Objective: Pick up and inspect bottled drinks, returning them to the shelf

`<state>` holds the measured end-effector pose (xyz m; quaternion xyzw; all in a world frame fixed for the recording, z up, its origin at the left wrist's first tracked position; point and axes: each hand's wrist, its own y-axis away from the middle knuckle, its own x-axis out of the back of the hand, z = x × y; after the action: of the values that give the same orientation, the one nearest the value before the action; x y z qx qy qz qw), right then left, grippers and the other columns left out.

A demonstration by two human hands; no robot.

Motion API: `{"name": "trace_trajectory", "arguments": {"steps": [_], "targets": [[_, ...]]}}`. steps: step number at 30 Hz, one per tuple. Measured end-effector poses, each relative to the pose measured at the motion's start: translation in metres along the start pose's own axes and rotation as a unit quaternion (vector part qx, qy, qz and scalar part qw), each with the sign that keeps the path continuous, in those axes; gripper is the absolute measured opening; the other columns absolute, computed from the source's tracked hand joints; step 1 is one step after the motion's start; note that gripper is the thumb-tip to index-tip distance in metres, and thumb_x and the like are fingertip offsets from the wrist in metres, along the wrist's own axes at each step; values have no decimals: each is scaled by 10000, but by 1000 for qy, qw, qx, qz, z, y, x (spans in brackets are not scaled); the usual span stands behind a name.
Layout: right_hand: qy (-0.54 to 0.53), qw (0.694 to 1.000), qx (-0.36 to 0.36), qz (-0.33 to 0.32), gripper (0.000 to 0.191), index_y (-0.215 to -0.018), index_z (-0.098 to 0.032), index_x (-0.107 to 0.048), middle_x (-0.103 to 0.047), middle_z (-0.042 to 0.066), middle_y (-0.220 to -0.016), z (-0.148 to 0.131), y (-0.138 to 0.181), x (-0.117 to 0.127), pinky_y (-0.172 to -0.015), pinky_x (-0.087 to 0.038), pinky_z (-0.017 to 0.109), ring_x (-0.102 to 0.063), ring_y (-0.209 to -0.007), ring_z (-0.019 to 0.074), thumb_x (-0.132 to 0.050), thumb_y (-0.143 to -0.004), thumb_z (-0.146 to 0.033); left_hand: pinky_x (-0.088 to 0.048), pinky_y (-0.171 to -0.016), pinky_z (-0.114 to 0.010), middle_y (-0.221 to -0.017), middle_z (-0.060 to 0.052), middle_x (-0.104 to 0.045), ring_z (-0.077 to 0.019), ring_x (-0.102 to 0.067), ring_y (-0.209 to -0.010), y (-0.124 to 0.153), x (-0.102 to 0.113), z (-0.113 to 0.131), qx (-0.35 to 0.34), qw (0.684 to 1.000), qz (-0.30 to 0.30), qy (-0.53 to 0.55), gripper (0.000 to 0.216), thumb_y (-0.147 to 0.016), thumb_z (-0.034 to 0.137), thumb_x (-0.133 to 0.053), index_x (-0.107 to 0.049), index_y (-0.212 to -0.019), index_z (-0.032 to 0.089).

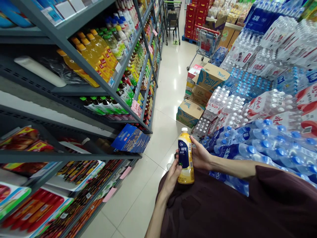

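Bottle: I see a yellow drink bottle [185, 156] with a white cap and a dark blue label, held upright in front of my body, over the dark maroon shirt [223, 205], low in the middle of the view.
Left hand: my left hand [173, 175] is closed around the bottle's lower left side, fingers wrapped onto the label.
Right hand: my right hand [201, 155] grips the bottle from its right side, thumb near the neck, fingers behind it.
Floor: pale tiles [138, 195] run under the hands and on down the aisle.
Near left: a grey shelf rack [74, 155] carries flat red and orange packets low down and blue boxes [130, 138] at the shelf's end.
Near right: shrink-wrapped packs of blue-capped water bottles [260, 138] are stacked just beside my right arm.
Middle: cardboard cartons [190, 112] sit on the floor against the water stack; orange and green drink bottles [99, 53] fill the upper shelves.
Far: a red shopping trolley [205, 41] stands at the aisle's end, with red crates [195, 16] behind it.
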<state>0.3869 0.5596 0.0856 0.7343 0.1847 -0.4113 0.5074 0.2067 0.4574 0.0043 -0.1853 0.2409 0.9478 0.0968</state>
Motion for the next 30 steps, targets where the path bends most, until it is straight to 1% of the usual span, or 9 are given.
{"name": "trace_trajectory", "arguments": {"steps": [3,9,14,16,22,27,30], "targets": [[-2,1000,5,-5,702,-1184,-129,-633,-732,137,-1028,1,0,1,-983,-508,468,-696,-988,282,-435,-957,-763,-278,-1281,-415,-1697,-56,-285,-297,-278,-1571,1,0,0,2,1000,6,-8,768,-928,636,-604,-437,-1566,242],[-12,1000,12,9,694,-1172,-124,-636,-730,137,-1041,1,2,-4,-978,-512,446,-697,-975,267,-393,-984,-746,-282,-1279,-417,-1715,-61,-214,-302,-256,-1578,2,0,4,6,1000,2,-19,746,-945,626,-586,-444,-1559,227],[-13,1000,13,9,698,-1173,-128,-635,-725,139,-1029,1,1,-3,-969,-515,463,-697,-964,276,-398,-976,-755,-277,-1285,-431,-1703,-48,-255,-300,-222,-1588,1,0,5,9,1000,15,-24,755,-934,622,-605,-443,-1565,241],[-12,1000,10,8,706,-1178,-131,-634,-725,138,-1021,1,0,-2,-971,-514,470,-695,-964,280,-397,-970,-763,-271,-1288,-435,-1704,-40,-249,-301,-204,-1593,1,0,5,9,1000,13,-23,752,-933,623,-607,-447,-1565,249],[-11,1000,5,1,733,-1192,-132,-632,-725,137,-1028,1,0,-1,-978,-510,466,-693,-971,276,-386,-963,-784,-267,-1289,-423,-1699,-41,-267,-297,-234,-1585,1,-1,7,16,1000,12,-23,748,-942,613,-599,-436,-1572,243],[-9,1000,12,2,701,-1200,-130,-627,-727,136,-1041,2,0,2,-979,-509,463,-695,-978,278,-432,-962,-760,-281,-1282,-417,-1711,-35,-221,-299,-231,-1586,2,-2,9,17,1000,0,-13,752,-945,619,-590,-424,-1580,250],[-7,1000,12,-2,697,-1205,-137,-624,-731,131,-1043,2,-1,3,-978,-510,463,-695,-984,278,-437,-959,-762,-294,-1273,-415,-1707,-53,-251,-311,-251,-1579,2,-3,9,9,1000,-8,-9,778,-931,626,-607,-424,-1578,235]]}}
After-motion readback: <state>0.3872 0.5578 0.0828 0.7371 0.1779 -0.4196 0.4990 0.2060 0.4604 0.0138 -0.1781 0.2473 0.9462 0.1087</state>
